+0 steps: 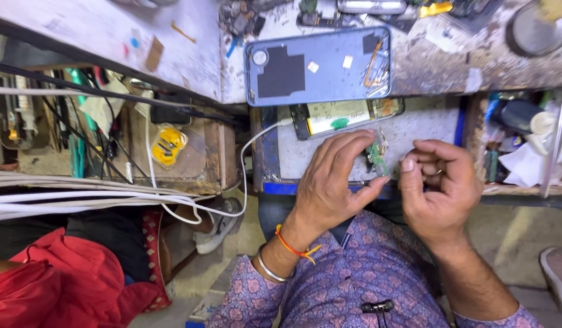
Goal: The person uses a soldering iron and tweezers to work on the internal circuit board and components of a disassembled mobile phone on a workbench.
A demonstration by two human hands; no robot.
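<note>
Near the middle of the frame, my left hand pinches a small green circuit board between thumb and fingertips; the piece is thin, jagged-edged and glints with bits of metal. My right hand sits just beside it, lower right of centre, fingers curled loosely inward with the thumb resting on the forefinger; whether it grips anything I cannot tell. An orange thread and a plain metal bangle circle my left wrist, above a purple patterned sleeve.

Just above my hands lies an opened phone body, its pale battery and a green patch showing, on a scuffed grey work surface edged in blue. A white cable runs from its left end down toward the floor. Higher up rests a flat blue phone back cover, rounded at the corners, with a dark square pad and a round camera hole, on a stained, chipped bench top.

At the left of the frame, a yellow tool sits on a worn wooden shelf, and thick white cables sweep across above red cloth in the lower left corner.
</note>
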